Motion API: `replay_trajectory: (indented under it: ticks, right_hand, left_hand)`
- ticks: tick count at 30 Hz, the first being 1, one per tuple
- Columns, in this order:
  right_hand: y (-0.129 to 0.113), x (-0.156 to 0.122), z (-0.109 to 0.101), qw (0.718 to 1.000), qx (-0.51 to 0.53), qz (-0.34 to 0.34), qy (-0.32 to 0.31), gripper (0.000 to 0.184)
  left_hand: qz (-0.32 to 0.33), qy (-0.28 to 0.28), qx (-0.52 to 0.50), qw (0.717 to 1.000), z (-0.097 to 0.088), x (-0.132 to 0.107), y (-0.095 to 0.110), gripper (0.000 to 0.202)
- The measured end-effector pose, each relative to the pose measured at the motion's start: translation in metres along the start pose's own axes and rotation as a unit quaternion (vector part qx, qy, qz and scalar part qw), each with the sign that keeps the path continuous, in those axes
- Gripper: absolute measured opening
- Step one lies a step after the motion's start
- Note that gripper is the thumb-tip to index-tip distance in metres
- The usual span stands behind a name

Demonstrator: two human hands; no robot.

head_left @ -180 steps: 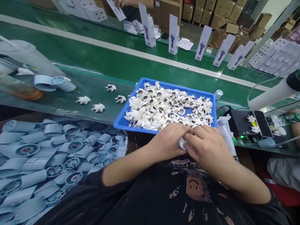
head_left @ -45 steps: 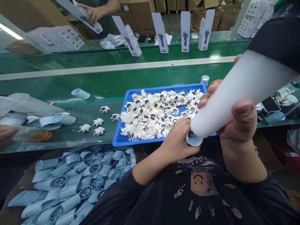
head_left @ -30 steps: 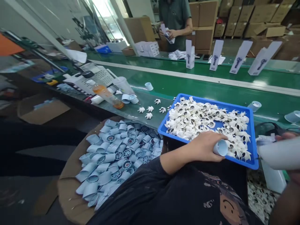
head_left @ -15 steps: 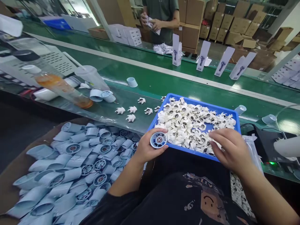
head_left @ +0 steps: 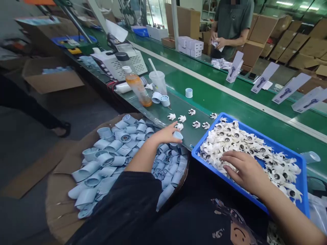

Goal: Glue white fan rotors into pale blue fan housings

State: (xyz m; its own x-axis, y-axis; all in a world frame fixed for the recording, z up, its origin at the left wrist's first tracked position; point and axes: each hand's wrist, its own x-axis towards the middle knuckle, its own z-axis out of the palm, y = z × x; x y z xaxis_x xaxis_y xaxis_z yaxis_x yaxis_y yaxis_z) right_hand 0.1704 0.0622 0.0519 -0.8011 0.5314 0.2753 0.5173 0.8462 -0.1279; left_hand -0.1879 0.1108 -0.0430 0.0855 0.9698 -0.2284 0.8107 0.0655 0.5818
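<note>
Hands apart; left hand (head_left: 163, 134) grips a cup (head_left: 178, 135) at 11 o'clock; right hand (head_left: 244, 168) rests on white impellers (head_left: 237, 137) in a tray (head_left: 265, 139); a knock could spill them.

Light: bright and even, from the ceiling lights (head_left: 293, 4) and, it seems, pale daylight far off.
Glare: a faint sheen along the green conveyor belt (head_left: 224, 92).
Shadows: soft, deepest on the floor (head_left: 20, 146) and beneath my right hand (head_left: 245, 168).
Sharpness: slightly soft throughout, softest far off.
Distortion: wide-angle bending at the edges, tilting the cardboard boxes (head_left: 281, 44).
</note>
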Motion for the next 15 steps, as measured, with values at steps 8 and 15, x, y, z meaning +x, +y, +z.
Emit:
replay_trajectory:
  ticks: [8, 15]
  right_hand:
    - [-0.009, -0.007, 0.0, 0.999, 0.032, 0.012, 0.0, 0.024]
    - [-0.021, 0.001, -0.02, 0.982, 0.143, 0.044, 0.115, 0.02]
  left_hand:
    - [0.03, 0.015, 0.027, 0.999, -0.007, 0.023, 0.025, 0.051]
    - [0.392, -0.119, -0.227, 0.884, 0.001, -0.051, 0.09, 0.043]
